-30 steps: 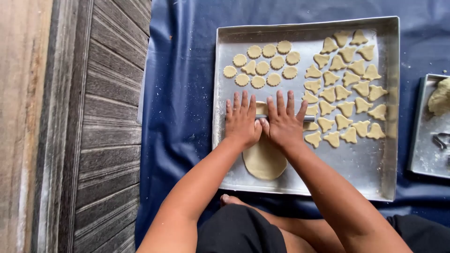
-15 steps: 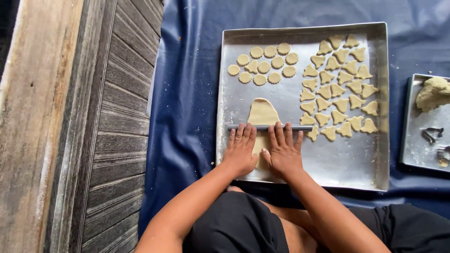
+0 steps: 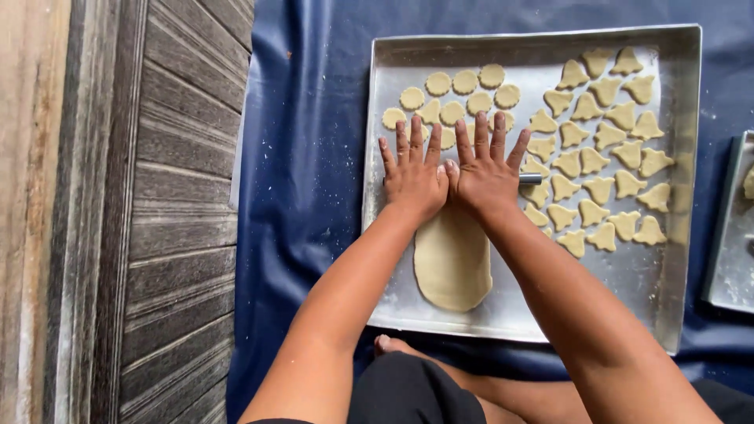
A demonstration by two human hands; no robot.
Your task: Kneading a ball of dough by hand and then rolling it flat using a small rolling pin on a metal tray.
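Flat and open, the left hand (image 3: 412,177) and right hand (image 3: 487,169) press side by side on a thin metal rolling pin (image 3: 530,179), fingers spread, gripping nothing. Behind the palms lies a long oval sheet of rolled dough (image 3: 453,263) on the floured baking tray (image 3: 683,196). Round dough cut-outs (image 3: 465,82) sit just beyond the fingertips, bell-shaped cut-outs (image 3: 601,188) just right. My worry: the pin could flatten those nearest pieces.
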